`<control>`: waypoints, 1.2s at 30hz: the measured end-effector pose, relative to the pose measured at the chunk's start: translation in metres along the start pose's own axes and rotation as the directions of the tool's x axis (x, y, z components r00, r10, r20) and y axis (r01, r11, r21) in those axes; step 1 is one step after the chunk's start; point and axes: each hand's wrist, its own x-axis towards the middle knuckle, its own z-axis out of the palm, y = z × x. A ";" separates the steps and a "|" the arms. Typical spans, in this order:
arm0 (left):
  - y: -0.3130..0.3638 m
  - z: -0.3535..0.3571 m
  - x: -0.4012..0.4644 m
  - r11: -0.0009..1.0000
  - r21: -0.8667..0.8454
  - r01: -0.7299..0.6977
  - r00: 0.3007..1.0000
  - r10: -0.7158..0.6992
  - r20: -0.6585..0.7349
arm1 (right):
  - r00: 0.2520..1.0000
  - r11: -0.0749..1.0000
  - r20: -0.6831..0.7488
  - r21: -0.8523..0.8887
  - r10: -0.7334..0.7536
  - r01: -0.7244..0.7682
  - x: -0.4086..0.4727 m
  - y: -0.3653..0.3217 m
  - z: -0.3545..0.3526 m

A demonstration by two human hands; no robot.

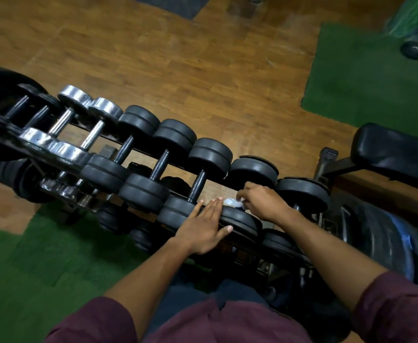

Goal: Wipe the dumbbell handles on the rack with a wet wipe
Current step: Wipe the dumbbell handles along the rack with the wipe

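Two hands: left hand [204,227] flat on dumbbell [240,220], right hand [262,203] pinching wipe [232,202]

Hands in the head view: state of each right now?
Left hand: open, fingers straight, resting on a dumbbell head.
Right hand: closed, holding the wet wipe.

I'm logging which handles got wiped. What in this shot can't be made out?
- Head view: the handle under the right hand is hidden by that hand and the wipe.
- Most of the wipe is covered by the fingers.
- The lower dumbbells sit in shadow under the rack.
- Whether any handle is wet or clean: too dark to tell.
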 end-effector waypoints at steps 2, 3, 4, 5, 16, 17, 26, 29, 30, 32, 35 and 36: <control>-0.001 0.001 0.001 1.000 -0.004 -0.001 1.000 0.001 0.000 | 0.991 0.996 -0.109 -0.028 0.082 -0.085 -0.002 0.000 0.001; -0.001 0.002 0.001 1.000 -0.008 -0.001 1.000 0.001 -0.001 | 0.982 0.991 -0.146 -0.039 0.121 -0.128 -0.002 -0.001 0.001; -0.001 0.003 0.001 1.000 -0.009 -0.001 1.000 0.001 0.000 | 0.975 0.987 -0.169 -0.046 0.143 -0.153 -0.003 -0.002 0.000; -0.002 0.003 0.001 1.000 -0.008 -0.002 1.000 0.002 0.000 | 0.973 0.986 -0.179 -0.059 0.142 -0.155 -0.004 -0.002 0.001; -0.002 0.008 0.003 1.000 0.008 0.010 1.000 -0.010 -0.021 | 0.972 0.979 -0.178 -0.102 0.156 -0.176 -0.005 0.003 0.009; -0.003 0.008 0.003 1.000 0.009 0.011 1.000 -0.011 -0.021 | 0.961 0.972 -0.195 -0.088 0.197 -0.217 -0.005 0.000 0.012; -0.002 0.008 0.002 1.000 0.014 0.002 0.999 -0.001 -0.037 | 0.724 0.515 0.123 0.623 0.678 -0.588 -0.009 -0.011 0.038; -0.002 0.008 0.003 1.000 0.015 0.004 0.999 -0.004 -0.032 | 0.694 0.307 0.214 0.780 0.688 -0.545 -0.011 -0.007 0.037; -0.002 0.008 0.003 1.000 0.014 0.005 1.000 -0.004 -0.030 | 0.672 0.236 0.211 0.828 0.710 -0.508 -0.010 -0.006 0.035; -0.003 0.009 0.004 1.000 0.005 0.005 1.000 -0.005 -0.029 | 0.629 0.165 0.174 0.881 0.758 -0.443 -0.005 -0.004 0.030; -0.003 0.008 0.004 1.000 -0.005 0.005 1.000 -0.005 -0.029 | 0.613 0.128 0.177 0.898 0.770 -0.420 0.005 -0.002 0.022; -0.003 0.008 0.004 1.000 0.000 0.005 1.000 -0.005 -0.026 | 0.617 0.124 0.203 0.887 0.760 -0.445 0.006 -0.002 0.020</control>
